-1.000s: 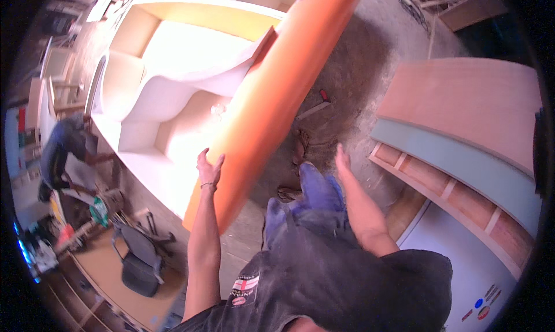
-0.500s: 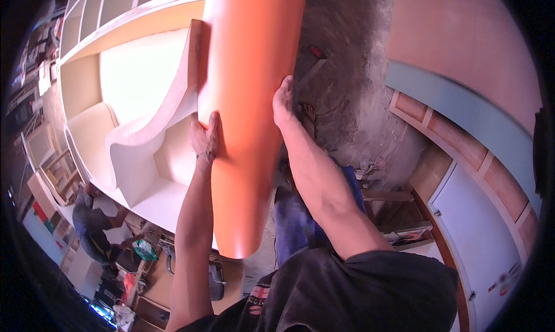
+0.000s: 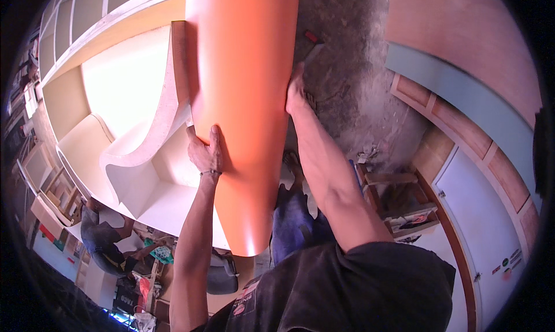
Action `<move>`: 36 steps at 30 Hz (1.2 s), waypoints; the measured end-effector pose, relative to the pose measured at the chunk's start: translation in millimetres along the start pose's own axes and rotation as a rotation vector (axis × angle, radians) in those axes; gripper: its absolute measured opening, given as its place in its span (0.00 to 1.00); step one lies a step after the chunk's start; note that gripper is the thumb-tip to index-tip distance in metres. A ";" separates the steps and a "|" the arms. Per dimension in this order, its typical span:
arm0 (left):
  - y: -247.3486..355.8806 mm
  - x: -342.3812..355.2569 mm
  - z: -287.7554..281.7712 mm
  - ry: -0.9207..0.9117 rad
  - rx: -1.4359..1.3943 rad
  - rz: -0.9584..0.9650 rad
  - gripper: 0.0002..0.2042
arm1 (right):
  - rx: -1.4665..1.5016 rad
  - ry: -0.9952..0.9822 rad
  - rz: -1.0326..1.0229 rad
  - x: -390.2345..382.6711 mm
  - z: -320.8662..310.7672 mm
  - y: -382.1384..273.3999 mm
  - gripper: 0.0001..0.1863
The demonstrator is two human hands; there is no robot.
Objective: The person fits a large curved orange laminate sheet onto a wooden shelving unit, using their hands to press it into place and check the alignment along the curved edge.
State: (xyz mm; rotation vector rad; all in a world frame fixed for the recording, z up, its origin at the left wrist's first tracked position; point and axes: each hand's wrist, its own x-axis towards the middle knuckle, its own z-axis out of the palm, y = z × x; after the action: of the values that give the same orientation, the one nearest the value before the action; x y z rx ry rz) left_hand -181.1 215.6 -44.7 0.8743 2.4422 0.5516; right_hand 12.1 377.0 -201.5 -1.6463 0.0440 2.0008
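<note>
A long, glossy orange sheet (image 3: 243, 89), bowed along its length, runs from the top of the view down toward my body. My left hand (image 3: 206, 154) grips its left edge, thumb lying on the orange face and fingers mostly hidden behind it. Farther up, my right hand (image 3: 296, 94) is closed on the opposite edge; its fingertips are partly hidden. Just left of the sheet is a white cabinet unit (image 3: 144, 196) with a wavy divider (image 3: 165, 115). The divider's brown upper end (image 3: 180, 60) sits close against the sheet's left edge.
At right stand a pinkish panel with a grey-blue band (image 3: 457, 86) and a white cabinet door (image 3: 480, 216). A red-tipped tool (image 3: 312, 38) lies on the stained floor (image 3: 341, 20). Another person (image 3: 107, 242) bends at lower left near clutter. A wooden rack (image 3: 404, 216) stands right of my legs.
The view has shifted, with the cabinet and the sheet's upper part farther left in it. My left hand sits slightly lower in the picture, my right slightly higher. Both still hold the sheet.
</note>
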 end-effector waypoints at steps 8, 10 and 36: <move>5.9 0.2 3.8 0.041 -0.001 0.006 0.33 | 0.016 -0.109 0.018 35.2 -12.9 0.7 0.49; 5.5 0.7 4.3 0.048 0.001 0.031 0.33 | 0.034 -0.192 0.073 42.9 -11.5 -0.4 0.48; -31.4 -5.6 9.7 -0.011 -0.178 0.017 0.51 | 0.103 -0.138 -0.058 118.1 -31.8 6.4 0.41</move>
State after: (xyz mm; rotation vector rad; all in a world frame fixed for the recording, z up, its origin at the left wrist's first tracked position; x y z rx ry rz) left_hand -186.8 191.4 -67.0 0.8225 2.3357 0.7554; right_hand 25.6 405.6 -319.9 -1.4268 0.0478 2.0281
